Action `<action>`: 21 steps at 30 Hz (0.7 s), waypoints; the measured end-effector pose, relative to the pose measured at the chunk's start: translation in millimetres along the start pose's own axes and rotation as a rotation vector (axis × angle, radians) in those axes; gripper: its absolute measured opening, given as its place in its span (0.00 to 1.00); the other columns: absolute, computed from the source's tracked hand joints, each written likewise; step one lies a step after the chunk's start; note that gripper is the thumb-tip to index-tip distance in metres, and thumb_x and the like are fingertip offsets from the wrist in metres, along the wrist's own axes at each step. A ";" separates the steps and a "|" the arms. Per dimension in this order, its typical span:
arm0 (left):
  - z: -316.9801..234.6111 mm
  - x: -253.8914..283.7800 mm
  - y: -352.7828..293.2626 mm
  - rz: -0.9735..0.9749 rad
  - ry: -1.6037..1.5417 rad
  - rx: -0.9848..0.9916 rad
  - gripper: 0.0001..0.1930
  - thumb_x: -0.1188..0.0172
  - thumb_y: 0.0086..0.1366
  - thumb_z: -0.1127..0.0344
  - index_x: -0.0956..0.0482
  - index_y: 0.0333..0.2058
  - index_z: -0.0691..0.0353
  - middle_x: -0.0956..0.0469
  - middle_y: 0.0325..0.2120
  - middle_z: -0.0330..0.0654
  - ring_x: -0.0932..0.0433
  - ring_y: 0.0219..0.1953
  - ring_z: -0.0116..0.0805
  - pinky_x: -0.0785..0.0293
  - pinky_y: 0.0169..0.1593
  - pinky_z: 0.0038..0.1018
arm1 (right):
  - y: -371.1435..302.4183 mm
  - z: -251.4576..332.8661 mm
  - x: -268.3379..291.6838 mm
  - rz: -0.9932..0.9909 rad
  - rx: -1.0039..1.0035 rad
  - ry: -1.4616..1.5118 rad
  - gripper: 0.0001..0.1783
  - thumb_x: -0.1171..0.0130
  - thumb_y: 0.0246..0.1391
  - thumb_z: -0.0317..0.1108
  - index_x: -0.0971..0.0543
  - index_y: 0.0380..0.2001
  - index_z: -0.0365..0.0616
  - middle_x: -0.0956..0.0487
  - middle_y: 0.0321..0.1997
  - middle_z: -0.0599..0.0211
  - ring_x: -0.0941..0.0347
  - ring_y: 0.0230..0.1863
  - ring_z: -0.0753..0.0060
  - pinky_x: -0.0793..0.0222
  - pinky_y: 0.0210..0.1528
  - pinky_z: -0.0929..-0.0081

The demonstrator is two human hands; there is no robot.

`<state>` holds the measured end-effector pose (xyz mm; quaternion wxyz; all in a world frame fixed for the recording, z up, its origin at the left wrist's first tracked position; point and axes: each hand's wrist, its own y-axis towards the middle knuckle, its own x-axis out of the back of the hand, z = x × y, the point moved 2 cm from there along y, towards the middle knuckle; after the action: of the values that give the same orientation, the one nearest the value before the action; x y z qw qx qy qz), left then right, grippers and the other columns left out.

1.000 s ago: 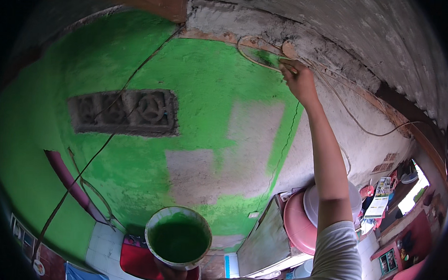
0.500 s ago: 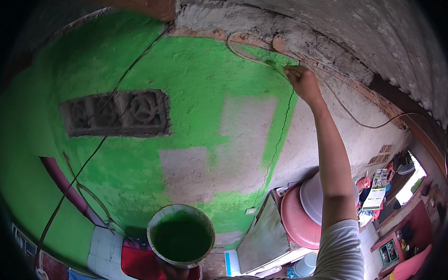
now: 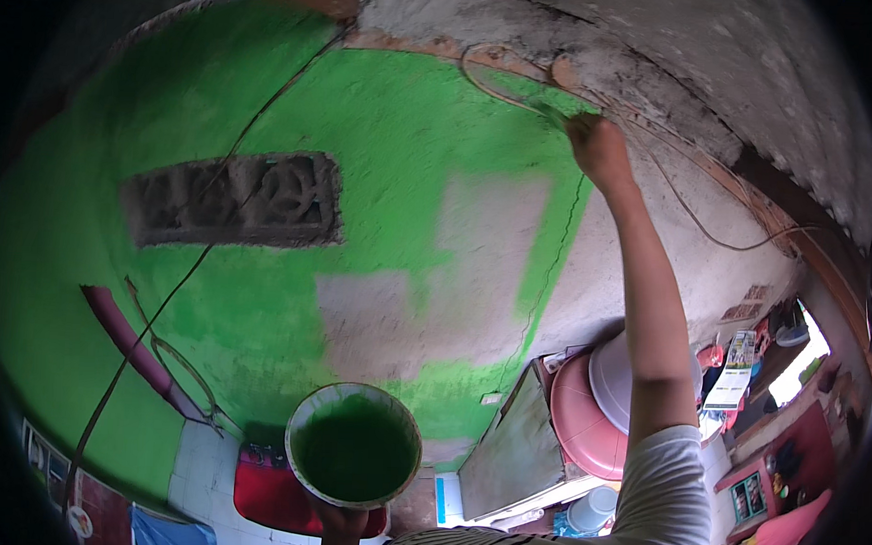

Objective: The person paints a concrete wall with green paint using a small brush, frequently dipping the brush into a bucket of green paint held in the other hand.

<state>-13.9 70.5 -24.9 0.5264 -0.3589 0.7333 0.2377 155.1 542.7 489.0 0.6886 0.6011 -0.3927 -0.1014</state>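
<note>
My right hand [image 3: 605,152] is raised to the upper edge of the wall, its fingers closed round the handle of a paintbrush [image 3: 554,115]. Green paint colours the brush, whose bristles are at the wall beside a looped cable [image 3: 483,80]; motion blurs them a little. Low in front of me, my left hand [image 3: 343,519] supports a round, pale bucket [image 3: 306,409] from its near side, fingers mostly hidden under it. Dark green paint [image 3: 358,452] lies inside. The wall [image 3: 382,175] is largely bright green, with pale bare patches [image 3: 491,217] in the middle and a thin crack down its right part.
A dark cable [image 3: 166,306] crosses the left side, passing a vent block [image 3: 237,200]. Below right stand a cabinet [image 3: 516,448], a pink round basin [image 3: 580,412] and a pale tub [image 3: 617,375]. A red tub [image 3: 260,497] sits behind the bucket. Corrugated roofing [image 3: 751,62] hangs overhead.
The wall sits slightly higher and further right in view. My right hand and brush stay close to the same upper spot, shifting only slightly. The bucket remains in my left hand.
</note>
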 end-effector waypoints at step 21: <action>-8.5 -77.3 6.4 -0.073 0.034 0.195 0.44 0.22 0.52 0.61 0.36 0.64 0.68 0.26 0.57 0.48 0.24 0.57 0.39 0.25 0.60 0.37 | -280.0 279.8 -7.0 1.154 0.275 0.791 0.08 0.39 0.59 0.33 0.16 0.34 0.39 0.15 0.32 0.56 0.19 0.26 0.64 0.23 0.29 0.65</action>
<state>-9.4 89.8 50.6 0.5546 -0.3361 0.7483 0.1397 58.1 265.8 223.2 0.6413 0.3707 -0.3782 0.5553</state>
